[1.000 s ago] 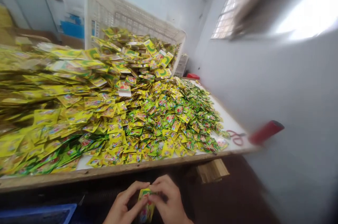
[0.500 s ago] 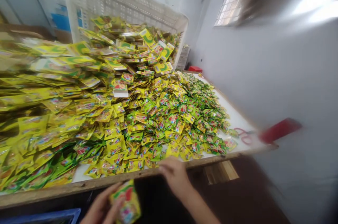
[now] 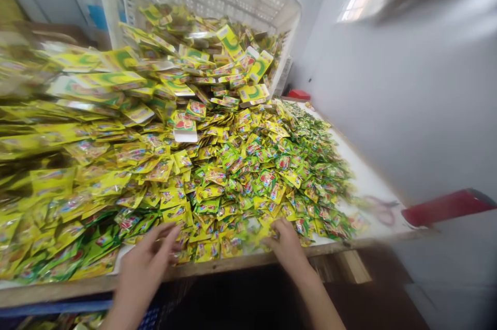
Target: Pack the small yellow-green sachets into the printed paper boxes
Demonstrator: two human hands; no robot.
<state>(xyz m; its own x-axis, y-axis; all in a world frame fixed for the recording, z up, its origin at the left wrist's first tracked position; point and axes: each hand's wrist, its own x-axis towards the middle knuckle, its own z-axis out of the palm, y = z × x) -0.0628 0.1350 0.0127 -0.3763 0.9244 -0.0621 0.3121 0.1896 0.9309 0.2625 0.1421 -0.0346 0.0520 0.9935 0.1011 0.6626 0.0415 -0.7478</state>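
Note:
My left hand (image 3: 149, 252) is over the table's front edge with curved fingers apart, touching or just above small yellow sachets (image 3: 174, 213); nothing shows in it. My right hand (image 3: 287, 247) is farther right at the same edge, its fingers bent in around a blurred yellow sachet (image 3: 264, 231). Between and beyond both hands spreads a heap of green sachets (image 3: 267, 178) mixed with yellow ones. Flat yellow-and-green cartons (image 3: 229, 42) are piled behind, some spilling from a tilted white plastic crate (image 3: 295, 14).
Pink-handled scissors (image 3: 380, 210) lie on the white tabletop (image 3: 361, 169) at right, near a red tube-like object (image 3: 446, 208). A wooden edge (image 3: 217, 266) runs along the front. Below at left is a blue crate (image 3: 58, 308) with packs inside. A wall stands on the right.
The small yellow box that my left hand held is out of sight. That hand has moved up to the sachets. My right hand has shifted slightly right, and the view has turned a little.

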